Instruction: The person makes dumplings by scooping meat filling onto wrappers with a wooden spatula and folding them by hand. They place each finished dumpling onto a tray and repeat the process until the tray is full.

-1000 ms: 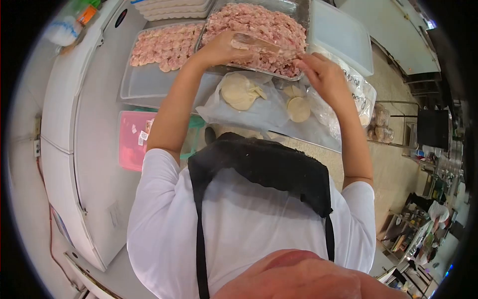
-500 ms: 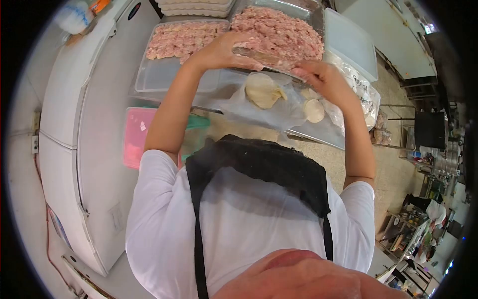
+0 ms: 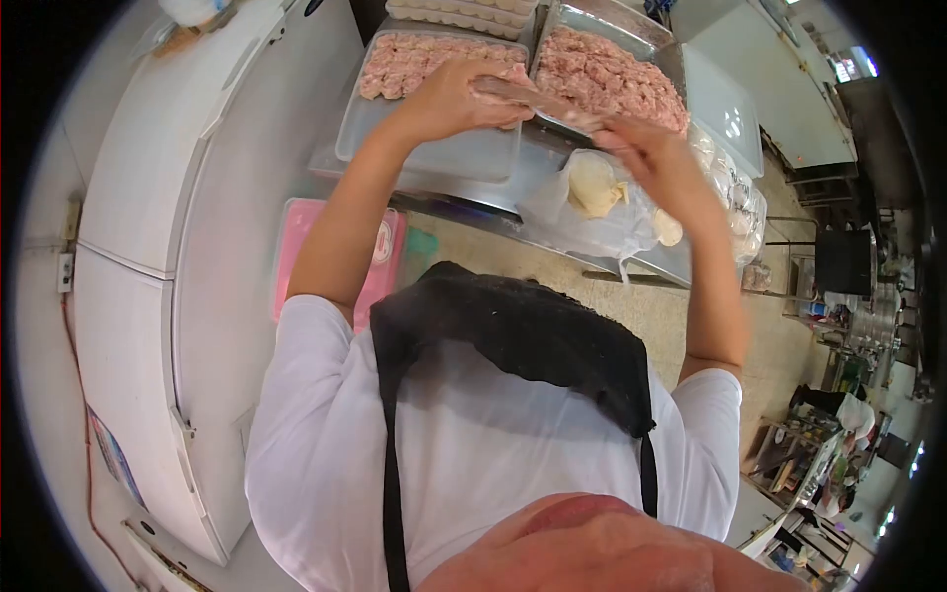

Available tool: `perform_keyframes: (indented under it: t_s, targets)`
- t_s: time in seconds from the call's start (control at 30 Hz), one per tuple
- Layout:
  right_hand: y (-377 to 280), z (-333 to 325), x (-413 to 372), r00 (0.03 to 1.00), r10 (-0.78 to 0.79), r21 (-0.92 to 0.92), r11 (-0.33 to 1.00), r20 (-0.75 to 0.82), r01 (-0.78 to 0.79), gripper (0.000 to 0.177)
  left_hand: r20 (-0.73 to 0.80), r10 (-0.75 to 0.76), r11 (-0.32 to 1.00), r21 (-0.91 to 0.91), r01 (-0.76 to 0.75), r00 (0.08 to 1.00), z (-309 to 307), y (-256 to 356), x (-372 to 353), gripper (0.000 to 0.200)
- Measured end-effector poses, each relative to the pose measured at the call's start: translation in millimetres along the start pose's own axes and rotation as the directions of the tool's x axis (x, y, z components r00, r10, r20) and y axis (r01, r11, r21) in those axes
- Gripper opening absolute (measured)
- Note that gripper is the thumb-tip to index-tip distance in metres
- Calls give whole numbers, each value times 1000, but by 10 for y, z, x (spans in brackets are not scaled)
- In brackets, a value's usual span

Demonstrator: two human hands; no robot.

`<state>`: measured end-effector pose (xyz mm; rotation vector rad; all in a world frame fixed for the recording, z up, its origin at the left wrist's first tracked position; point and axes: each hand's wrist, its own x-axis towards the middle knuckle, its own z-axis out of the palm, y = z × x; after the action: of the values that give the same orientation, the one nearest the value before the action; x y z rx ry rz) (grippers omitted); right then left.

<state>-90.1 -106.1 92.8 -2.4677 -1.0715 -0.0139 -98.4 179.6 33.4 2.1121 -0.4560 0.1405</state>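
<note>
My left hand [image 3: 456, 101] is cupped with curled fingers at the front of the tray of shaped meat dumplings [image 3: 395, 64]. Pink meat shows by its fingertips, but what lies inside the palm is hidden. A flat narrow spatula [image 3: 538, 97] reaches across from my right hand [image 3: 646, 153], its far end at my left fingers. My right fingers are closed around the near end. Behind the spatula is a metal tray [image 3: 674, 59] heaped with minced meat [image 3: 602, 74]. Below my hands, a pale stack of round wrappers [image 3: 594, 187] rests on a clear plastic bag [image 3: 547, 205].
Another pale round piece [image 3: 668, 228] lies near my right wrist. Filled plastic bags [image 3: 742, 202] and a translucent lid [image 3: 725, 109] are to the right. Stacked white trays [image 3: 464, 17] stand at the back. A pink container [image 3: 296, 237] sits below the table's left side, beside a white freezer [image 3: 256, 247].
The view has shifted, so the trays and table appear farther right and higher. My hands stay close together, and the spatula now shows more fully between them.
</note>
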Motion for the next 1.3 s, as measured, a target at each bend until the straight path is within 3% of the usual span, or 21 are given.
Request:
perform_keyframes:
  t_s: [0.07,0.1,0.17,0.2,0.23,0.27,0.37,0.43,0.57,0.67,0.77,0.97,1.07,1.17,1.3]
  targets:
    - [-170,269,81,994,97,39,994,50,-99,30,-92,88,996,2,-88,992,-67,-119,-34,44]
    - [-176,290,102,990,117,39,992,85,-120,36,-77,33,999,-39,-36,996,-112,-191,-56,50]
    - [-63,398,30,995,97,123,988,-4,-96,35,-34,-82,990,-117,77,996,-226,-392,-160,63]
    - [29,464,-45,994,93,167,982,-49,-83,35,-70,-69,996,-58,65,995,-284,-525,-220,64]
    - [115,521,-152,977,207,245,951,-59,-187,36,-104,-52,999,3,53,993,-348,-682,-278,66]
    - [201,570,-302,946,318,320,904,-59,-284,37,-139,-33,997,64,42,990,-406,-852,-337,67]
    - [494,698,-866,787,617,555,655,-1,-513,37,-107,-309,941,111,320,945,-521,-1436,-557,63]
    - [352,707,-1115,685,729,654,510,17,-559,33,-135,-315,925,176,336,939,-415,-1691,-643,57]
    - [410,869,-1597,620,784,686,431,36,-586,35,-245,-155,966,165,199,957,41,-2092,-559,53]
    - [451,889,-1688,586,810,679,435,-8,-592,35,-258,-340,899,193,393,904,253,-1767,-398,56]
    - [561,809,-1659,593,804,683,457,-44,-570,35,-275,-418,827,280,487,866,409,-1680,-320,59]
    - [771,644,-1603,615,787,706,460,-44,-539,32,-343,-412,852,183,490,844,564,-1827,-197,62]
    - [1045,608,-1625,643,765,676,490,-31,-550,32,-431,-220,883,293,366,875,667,-2038,-83,65]
    - [1306,520,-1613,674,739,660,511,-9,-551,32,-381,-294,899,200,389,877,602,-1743,-126,64]
    - [1690,441,-1508,705,709,585,577,-12,-570,36,-544,-404,757,253,603,735,725,-1936,-233,58]
